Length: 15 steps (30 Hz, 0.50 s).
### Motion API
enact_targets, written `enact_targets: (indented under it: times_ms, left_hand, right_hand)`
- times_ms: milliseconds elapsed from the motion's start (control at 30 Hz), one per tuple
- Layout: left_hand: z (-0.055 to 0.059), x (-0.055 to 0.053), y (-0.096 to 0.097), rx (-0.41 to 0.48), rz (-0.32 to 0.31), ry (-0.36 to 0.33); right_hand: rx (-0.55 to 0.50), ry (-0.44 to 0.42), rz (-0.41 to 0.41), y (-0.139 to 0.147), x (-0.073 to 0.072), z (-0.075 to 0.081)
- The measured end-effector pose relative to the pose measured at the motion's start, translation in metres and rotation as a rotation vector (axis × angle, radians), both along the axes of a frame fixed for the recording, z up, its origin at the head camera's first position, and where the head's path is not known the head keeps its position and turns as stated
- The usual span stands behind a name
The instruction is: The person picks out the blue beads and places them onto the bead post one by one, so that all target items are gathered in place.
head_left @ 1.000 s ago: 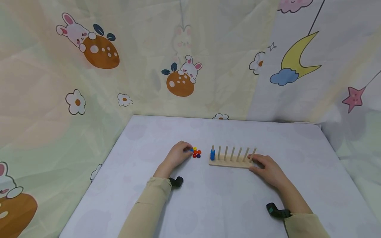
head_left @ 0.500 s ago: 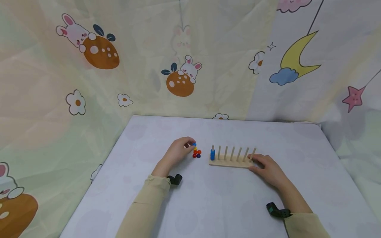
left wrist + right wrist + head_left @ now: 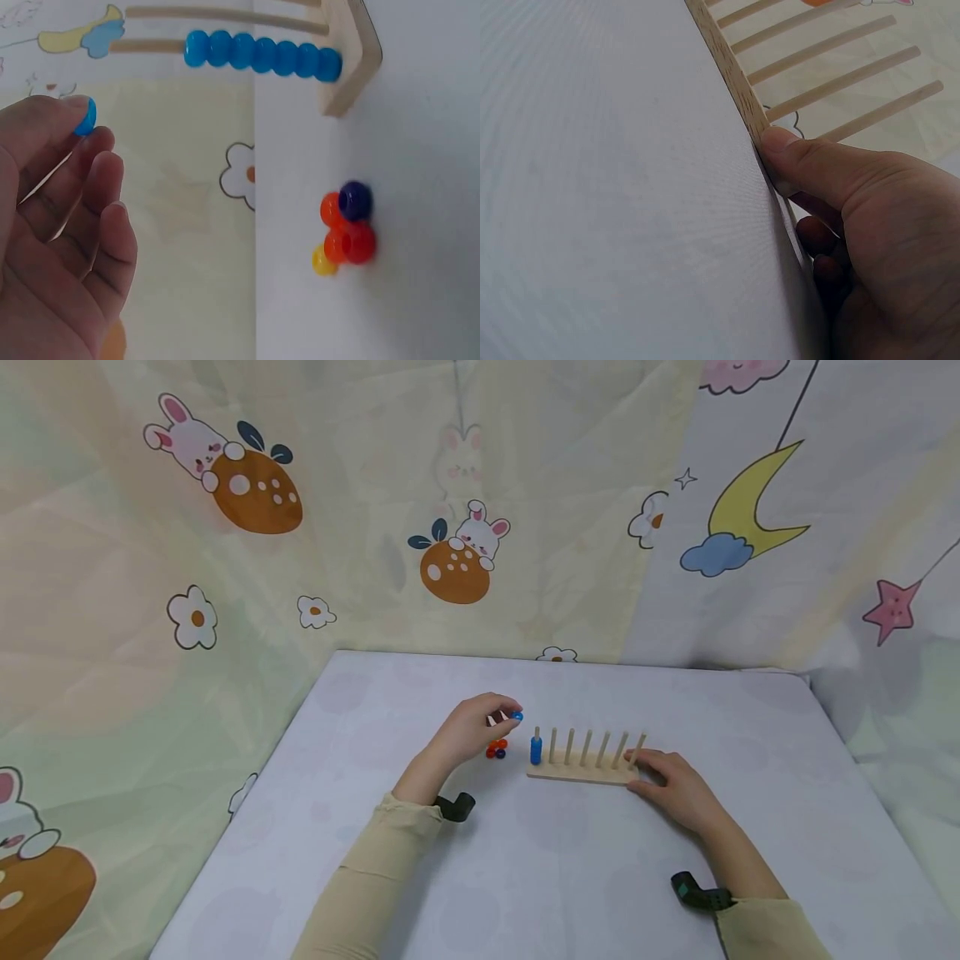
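My left hand (image 3: 480, 725) pinches a blue bead (image 3: 88, 118) between thumb and forefinger, held up in the air to the left of a wooden peg rack (image 3: 577, 772). The rack carries a row of upright pegs. Its leftmost peg bears a stack of several blue beads (image 3: 262, 55), with the peg's tip bare above them; the other pegs hold nothing. My right hand (image 3: 678, 789) grips the rack's right end, thumb on the near edge of the base in the right wrist view and fingers behind it.
Left of the rack lies a small cluster of loose beads: a dark blue bead (image 3: 355, 201), a yellow bead (image 3: 324, 260), a red bead (image 3: 359, 242) and orange ones. A white cloth covers the table (image 3: 570, 877). A printed curtain (image 3: 360, 485) hangs behind it.
My left hand has picked up the blue bead from beside the cluster, lifted it and carried it right toward the rack. The right hand and the rack have stayed in place.
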<state>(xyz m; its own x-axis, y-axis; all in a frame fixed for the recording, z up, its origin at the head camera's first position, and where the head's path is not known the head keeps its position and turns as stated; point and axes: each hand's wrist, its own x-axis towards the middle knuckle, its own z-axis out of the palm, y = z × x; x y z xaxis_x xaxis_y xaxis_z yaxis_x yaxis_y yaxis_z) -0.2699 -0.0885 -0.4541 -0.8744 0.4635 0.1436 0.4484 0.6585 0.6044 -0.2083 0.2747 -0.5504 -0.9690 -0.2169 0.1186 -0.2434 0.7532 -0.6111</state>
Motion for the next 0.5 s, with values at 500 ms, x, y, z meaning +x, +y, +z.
enact_targets:
  times_ms: [500]
  left_hand:
    - [-0.003, 0.006, 0.021, 0.026, -0.107, -0.004]
  right_hand:
    - [0.009, 0.011, 0.006, 0.001, 0.000, 0.000]
